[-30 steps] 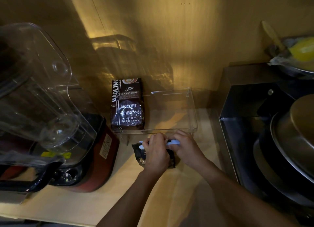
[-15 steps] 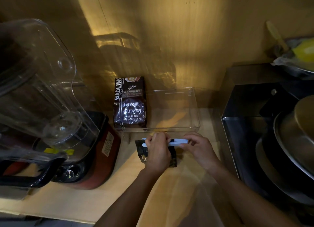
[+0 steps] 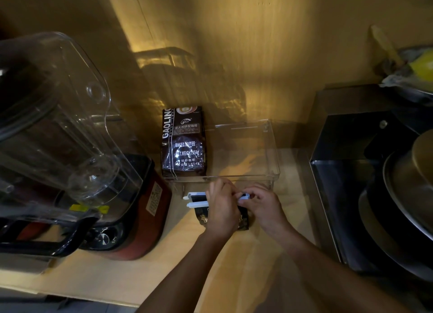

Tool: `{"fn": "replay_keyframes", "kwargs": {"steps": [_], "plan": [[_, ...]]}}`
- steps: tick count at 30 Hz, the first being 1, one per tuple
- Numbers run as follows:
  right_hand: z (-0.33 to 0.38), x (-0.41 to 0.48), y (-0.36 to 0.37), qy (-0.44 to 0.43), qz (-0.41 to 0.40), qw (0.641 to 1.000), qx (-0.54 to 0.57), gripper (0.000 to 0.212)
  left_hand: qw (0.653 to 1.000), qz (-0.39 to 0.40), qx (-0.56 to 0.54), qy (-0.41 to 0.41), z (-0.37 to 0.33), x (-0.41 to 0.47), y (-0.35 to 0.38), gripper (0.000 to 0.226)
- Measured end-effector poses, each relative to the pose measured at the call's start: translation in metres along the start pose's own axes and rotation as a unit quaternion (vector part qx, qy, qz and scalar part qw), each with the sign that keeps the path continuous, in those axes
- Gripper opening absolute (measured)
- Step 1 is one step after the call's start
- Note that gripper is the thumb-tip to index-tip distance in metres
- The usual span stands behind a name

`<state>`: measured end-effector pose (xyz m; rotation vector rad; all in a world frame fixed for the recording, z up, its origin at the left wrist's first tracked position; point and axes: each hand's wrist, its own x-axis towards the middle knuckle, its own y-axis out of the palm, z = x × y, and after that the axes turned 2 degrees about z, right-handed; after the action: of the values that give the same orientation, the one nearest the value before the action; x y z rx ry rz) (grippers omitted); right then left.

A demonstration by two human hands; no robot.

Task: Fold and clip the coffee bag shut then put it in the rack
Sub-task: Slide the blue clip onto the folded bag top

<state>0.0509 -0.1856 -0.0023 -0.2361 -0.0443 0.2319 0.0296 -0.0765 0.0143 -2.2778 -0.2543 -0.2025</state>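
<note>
A small dark coffee bag (image 3: 202, 217) lies flat on the wooden counter, mostly hidden under my hands. A white sealing clip (image 3: 196, 200) sits across its folded top, its two bars spread apart at the left end. My left hand (image 3: 221, 208) presses on the bag and the clip's middle. My right hand (image 3: 263, 205) pinches the clip's right end. Just behind them stands a clear plastic rack (image 3: 273, 157), with a larger dark coffee bag (image 3: 183, 141) upright in its left side.
A blender with a clear jug (image 3: 58, 125) on a red base (image 3: 140, 209) fills the left. A steel box (image 3: 346, 172) with pots and a lid (image 3: 412, 188) stands on the right. The wooden wall rises behind the rack.
My right hand moved left along the clip, closer to my left hand. The clip's left end now shows two separated bars over the bag's top.
</note>
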Motion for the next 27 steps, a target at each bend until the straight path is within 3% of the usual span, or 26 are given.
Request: {"fn": "replay_keyframes", "kwargs": {"steps": [7,13,16,19,27], "plan": [[0.004,0.010,0.000,-0.017,0.010,0.999,-0.046,0.018,0.999,-0.012,-0.039,-0.003,-0.002,0.005,-0.002,0.019],[0.001,0.015,-0.010,-0.030,0.027,0.998,-0.055,0.013,1.000,0.008,0.003,0.023,0.004,0.006,-0.003,0.007],[-0.004,0.015,-0.011,-0.022,0.002,0.999,-0.043,0.012,0.999,0.011,0.035,0.028,0.015,0.006,-0.014,0.003],[-0.006,0.016,-0.009,-0.014,-0.008,1.000,-0.025,0.016,0.999,0.024,-0.015,-0.028,0.023,0.013,-0.027,0.006],[-0.007,0.019,-0.005,0.019,0.015,1.000,0.014,0.018,1.000,0.006,0.016,-0.001,0.023,0.014,-0.020,0.011]]}}
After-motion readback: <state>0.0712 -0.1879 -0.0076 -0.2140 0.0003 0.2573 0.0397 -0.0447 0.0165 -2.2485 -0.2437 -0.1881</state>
